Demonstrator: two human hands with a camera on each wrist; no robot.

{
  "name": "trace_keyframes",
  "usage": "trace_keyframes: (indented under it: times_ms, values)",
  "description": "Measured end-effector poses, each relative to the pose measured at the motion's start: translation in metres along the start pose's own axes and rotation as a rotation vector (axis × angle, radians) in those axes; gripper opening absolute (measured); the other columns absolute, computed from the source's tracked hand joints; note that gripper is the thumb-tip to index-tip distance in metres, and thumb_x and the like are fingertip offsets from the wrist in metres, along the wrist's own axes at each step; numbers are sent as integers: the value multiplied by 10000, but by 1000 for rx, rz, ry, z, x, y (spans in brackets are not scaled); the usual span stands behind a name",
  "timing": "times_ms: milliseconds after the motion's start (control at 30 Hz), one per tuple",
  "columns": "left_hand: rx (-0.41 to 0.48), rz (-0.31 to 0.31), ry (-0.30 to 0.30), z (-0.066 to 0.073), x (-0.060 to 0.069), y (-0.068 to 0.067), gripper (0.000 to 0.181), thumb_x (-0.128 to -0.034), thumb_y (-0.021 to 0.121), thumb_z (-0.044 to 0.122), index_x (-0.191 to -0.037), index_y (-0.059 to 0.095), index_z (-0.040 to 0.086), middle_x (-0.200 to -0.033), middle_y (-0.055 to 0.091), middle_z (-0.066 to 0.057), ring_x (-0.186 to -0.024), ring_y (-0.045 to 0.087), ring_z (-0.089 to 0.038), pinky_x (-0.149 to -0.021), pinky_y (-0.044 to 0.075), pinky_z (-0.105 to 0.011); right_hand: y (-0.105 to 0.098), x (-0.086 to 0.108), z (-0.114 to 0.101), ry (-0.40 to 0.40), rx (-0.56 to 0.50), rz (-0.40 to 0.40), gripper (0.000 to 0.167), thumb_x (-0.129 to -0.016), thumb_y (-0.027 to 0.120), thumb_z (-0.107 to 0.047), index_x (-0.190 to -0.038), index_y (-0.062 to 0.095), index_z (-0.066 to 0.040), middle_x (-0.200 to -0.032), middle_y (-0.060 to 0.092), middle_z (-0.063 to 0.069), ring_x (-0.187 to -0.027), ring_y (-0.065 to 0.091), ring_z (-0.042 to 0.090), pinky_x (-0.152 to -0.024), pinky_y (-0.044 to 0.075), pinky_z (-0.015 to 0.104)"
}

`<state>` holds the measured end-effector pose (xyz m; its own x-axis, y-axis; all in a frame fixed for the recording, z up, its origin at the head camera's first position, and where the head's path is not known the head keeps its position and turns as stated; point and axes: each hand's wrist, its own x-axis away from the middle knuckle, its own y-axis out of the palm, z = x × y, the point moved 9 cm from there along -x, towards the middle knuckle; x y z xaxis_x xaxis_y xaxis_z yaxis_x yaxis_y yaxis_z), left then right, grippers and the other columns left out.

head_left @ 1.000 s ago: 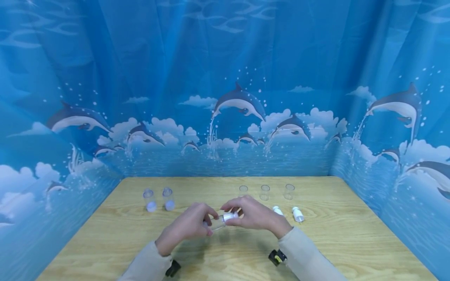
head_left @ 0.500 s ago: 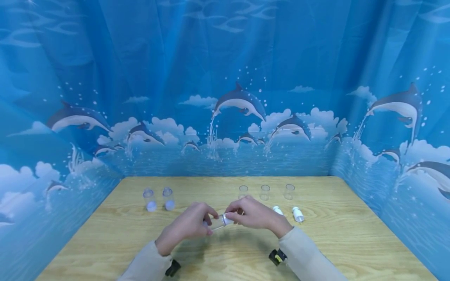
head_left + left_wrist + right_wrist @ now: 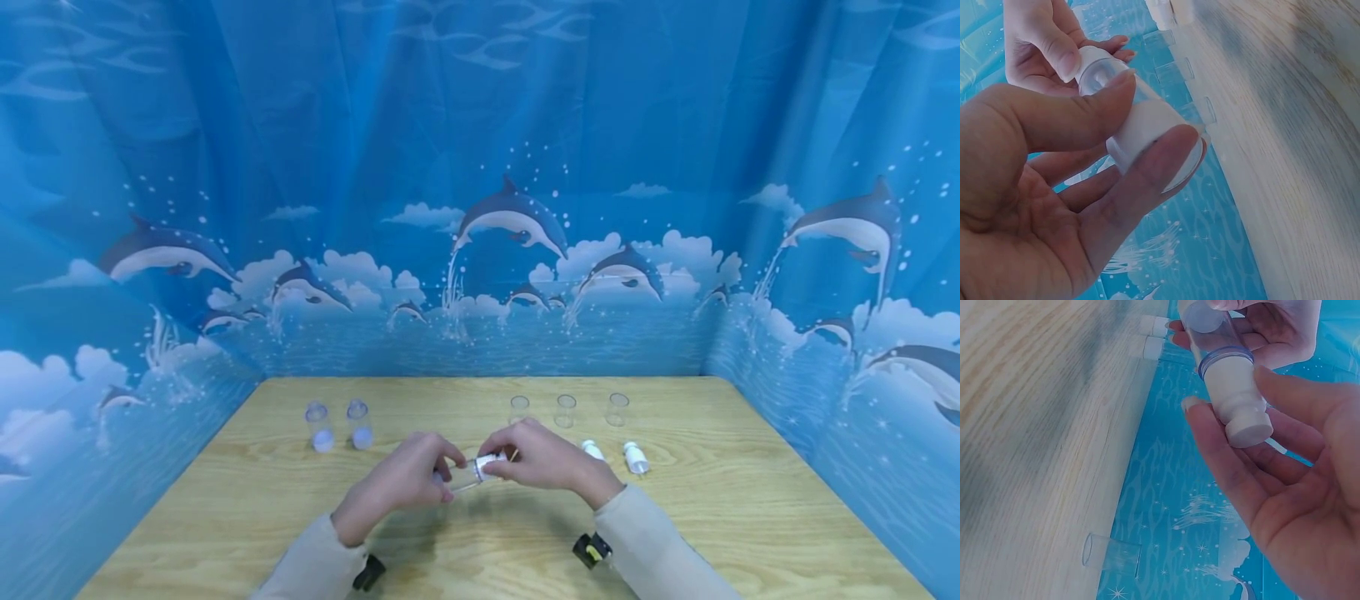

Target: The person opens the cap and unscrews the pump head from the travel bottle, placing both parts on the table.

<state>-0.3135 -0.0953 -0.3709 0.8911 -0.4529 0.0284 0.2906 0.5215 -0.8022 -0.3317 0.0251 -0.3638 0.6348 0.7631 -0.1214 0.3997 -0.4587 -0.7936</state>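
Over the middle of the table, my left hand (image 3: 405, 477) grips the clear body of a small pump bottle (image 3: 1147, 128) between thumb and fingers. The bottle is tilted, its white inner base towards the left hand's fingertips. At its other end sits a white pump head (image 3: 1235, 387) with a clear bluish rim where it meets the body. My right hand (image 3: 542, 457) holds this pump head between thumb and index finger, the other fingers curled behind it. Whether the thread is fully seated cannot be told.
Two clear bottles with white bottoms, one (image 3: 320, 427) beside the other (image 3: 360, 425), stand at the back left. Clear caps (image 3: 566, 411) are lined up at the back right. Nearer, two white pump heads (image 3: 636, 458) lie beside my right hand. A dolphin-print curtain (image 3: 480, 208) surrounds the wooden table (image 3: 225, 517).
My right thumb and fingers have rolled over the white pump head and then back, uncovering more of it now. The left hand and the bottle body stay in place.
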Motion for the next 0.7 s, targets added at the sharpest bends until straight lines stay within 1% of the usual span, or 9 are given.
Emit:
trace_keyframes:
  times_ms: [233,433,700]
  values:
    - [3,1,-13,-2,-2,1,455,-723,847,-67,-1160,746,14,-997,785,-173,-834,747,-216,-727,645,-367,-1,0,0,3,-1,20,241,-930,756,-154,-1158,753,-77,-1100,778,62,-917,689,41,-789,572,138]
    - [0,8,2,-1,-2,0,447,-723,844,-64,-1154,747,8,-952,787,-166,-804,740,-204,-698,638,-350,-3,1,-2,6,-4,36,238,-903,777,-111,-1138,763,-84,-1088,772,58,-897,661,18,-773,575,144]
    - [-6,12,4,-2,-1,0,434,-726,846,-56,-1144,752,14,-939,788,-153,-791,731,-177,-692,633,-341,-5,1,-5,-12,18,60,255,-864,806,-79,-1116,769,-72,-1077,769,66,-908,675,57,-762,573,137]
